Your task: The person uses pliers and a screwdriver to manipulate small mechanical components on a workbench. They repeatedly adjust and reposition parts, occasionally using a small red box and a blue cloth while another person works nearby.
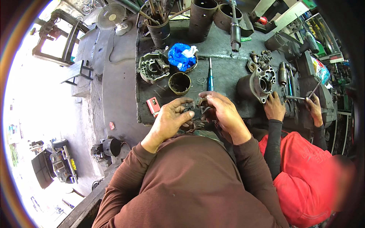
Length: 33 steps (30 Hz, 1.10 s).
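Close to the bench's near edge, my left hand [172, 117] and my right hand [225, 113] face each other a short gap apart. The left fingers are curled with the thumb toward them. Thumb and fingers of the right pinch together around something small and dark. What either hand holds is too small and partly hidden to name. Just beyond them lies a screwdriver [210, 81] with a blue handle. A round tin [179, 83] stands ahead of my left hand, and a red-and-white small box [153, 105] is left of it.
A metal casing [153, 67] and a blue plastic bag [180, 57] sit farther back on the dark bench [224, 62]. Tall metal cylinders [202, 19] stand behind. At right, a co-worker in red [300, 171] handles a tool beside a cylindrical housing [251, 86].
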Motion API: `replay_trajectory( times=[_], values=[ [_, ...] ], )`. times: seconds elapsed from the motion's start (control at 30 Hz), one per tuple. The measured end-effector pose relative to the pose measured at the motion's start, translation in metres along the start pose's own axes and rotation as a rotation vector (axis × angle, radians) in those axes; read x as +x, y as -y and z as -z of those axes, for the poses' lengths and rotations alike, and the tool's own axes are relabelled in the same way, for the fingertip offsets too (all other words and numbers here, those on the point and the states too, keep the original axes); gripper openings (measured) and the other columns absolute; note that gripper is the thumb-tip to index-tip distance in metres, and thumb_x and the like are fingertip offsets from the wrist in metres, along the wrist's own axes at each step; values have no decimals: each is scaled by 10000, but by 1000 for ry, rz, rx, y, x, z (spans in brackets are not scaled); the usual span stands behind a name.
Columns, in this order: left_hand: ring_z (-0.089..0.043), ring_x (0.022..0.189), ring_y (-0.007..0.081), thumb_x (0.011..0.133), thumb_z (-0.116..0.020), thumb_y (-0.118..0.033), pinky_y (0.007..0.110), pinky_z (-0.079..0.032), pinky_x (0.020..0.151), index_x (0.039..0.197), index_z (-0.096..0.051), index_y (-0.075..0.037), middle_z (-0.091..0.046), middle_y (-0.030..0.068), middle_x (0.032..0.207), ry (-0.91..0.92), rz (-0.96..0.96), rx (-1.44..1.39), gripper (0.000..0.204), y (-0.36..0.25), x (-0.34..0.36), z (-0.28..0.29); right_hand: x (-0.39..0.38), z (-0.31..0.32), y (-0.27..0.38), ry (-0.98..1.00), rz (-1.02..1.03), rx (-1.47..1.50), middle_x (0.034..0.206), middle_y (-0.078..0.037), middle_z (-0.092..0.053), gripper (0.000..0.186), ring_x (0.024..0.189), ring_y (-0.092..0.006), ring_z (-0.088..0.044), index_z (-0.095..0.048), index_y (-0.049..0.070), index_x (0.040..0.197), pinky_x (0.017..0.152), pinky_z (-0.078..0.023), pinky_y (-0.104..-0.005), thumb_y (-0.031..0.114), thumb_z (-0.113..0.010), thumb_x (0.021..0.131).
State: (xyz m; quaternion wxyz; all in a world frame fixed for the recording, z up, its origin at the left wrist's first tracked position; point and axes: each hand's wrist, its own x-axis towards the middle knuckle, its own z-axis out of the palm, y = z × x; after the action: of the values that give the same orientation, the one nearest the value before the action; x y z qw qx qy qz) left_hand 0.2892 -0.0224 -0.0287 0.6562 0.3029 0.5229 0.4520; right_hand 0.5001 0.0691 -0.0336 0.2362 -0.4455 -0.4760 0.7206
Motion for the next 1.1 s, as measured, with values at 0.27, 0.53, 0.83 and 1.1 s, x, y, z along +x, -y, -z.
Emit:
replay_trajectory(
  times=[0.27,0.53,0.83,1.1],
  values=[
    [-751,841,189,1063,-691,-160,336,-649,741,1461,-549,13,-704,111,1108,-104,45,-449,456,14,-4,12,-25,-27,-1,111,-142,-31,1032,-96,-745,334,795,-133,-664,-671,-54,1282,714,-552,-292,137,-722,1013],
    [-753,862,202,1089,-639,-172,356,-654,762,1476,-527,22,-715,130,1134,-90,23,-483,447,15,-4,7,-22,-44,4,51,-34,-323,814,-93,-760,255,721,-117,-652,-776,-57,1002,661,-537,-324,196,-802,976],
    [-775,923,220,1075,-663,-208,372,-664,810,1502,-510,31,-723,144,1167,-21,-26,-434,513,19,-8,10,-39,-42,7,22,238,-539,825,-126,-761,214,731,-168,-703,-767,-44,1003,672,-563,-353,169,-784,992],
    [-742,1064,207,1067,-671,-198,375,-636,929,1507,-520,42,-719,139,1256,95,-26,-509,523,23,-7,12,-46,-33,0,46,325,-475,912,-133,-751,144,817,-200,-720,-745,-51,1017,730,-573,-357,92,-747,995]
  ],
)
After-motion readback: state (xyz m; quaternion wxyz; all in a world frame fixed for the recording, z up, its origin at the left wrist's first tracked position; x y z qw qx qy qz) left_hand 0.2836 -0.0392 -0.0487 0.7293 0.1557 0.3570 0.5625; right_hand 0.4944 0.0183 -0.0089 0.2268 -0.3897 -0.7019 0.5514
